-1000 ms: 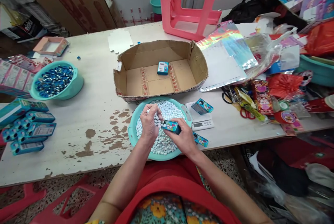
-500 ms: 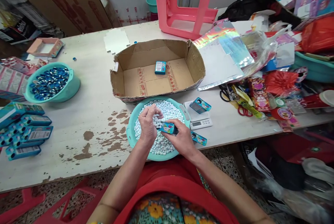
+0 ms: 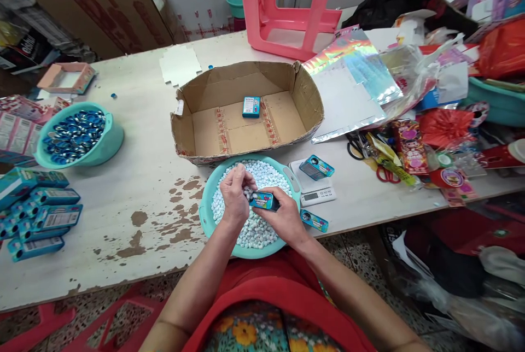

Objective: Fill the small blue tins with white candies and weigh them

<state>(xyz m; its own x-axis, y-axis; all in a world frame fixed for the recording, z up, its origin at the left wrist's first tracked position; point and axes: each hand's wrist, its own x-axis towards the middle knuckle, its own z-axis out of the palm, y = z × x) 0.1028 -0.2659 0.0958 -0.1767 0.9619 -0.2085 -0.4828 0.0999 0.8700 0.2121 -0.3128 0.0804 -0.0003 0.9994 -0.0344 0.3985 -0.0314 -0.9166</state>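
Note:
Over a turquoise basin (image 3: 206, 221) full of small white candies (image 3: 260, 232), my right hand (image 3: 285, 218) grips a blue candy box (image 3: 262, 200) lying on its side, its end turned left. My left hand (image 3: 237, 193) is curled at that end, closed around several white candies (image 3: 248, 192). To the right, a blue box (image 3: 316, 167) rests on a white digital scale (image 3: 319, 196). Another blue box (image 3: 314, 221) lies by the table edge, beside the basin's rim.
Behind the basin stands a cut-down cardboard box (image 3: 205, 133) holding one blue box (image 3: 251, 106). At left are a turquoise bowl (image 3: 117, 136) of blue caps and stacked blue boxes (image 3: 57, 215). A pink stool (image 3: 283, 48), scissors (image 3: 385, 174) and packaging lie farther off.
The view has shifted slightly. Both hands stay at the same spot over the basin, and my left hand's fingers have drawn a little lower and closer around the candies at the box's end.

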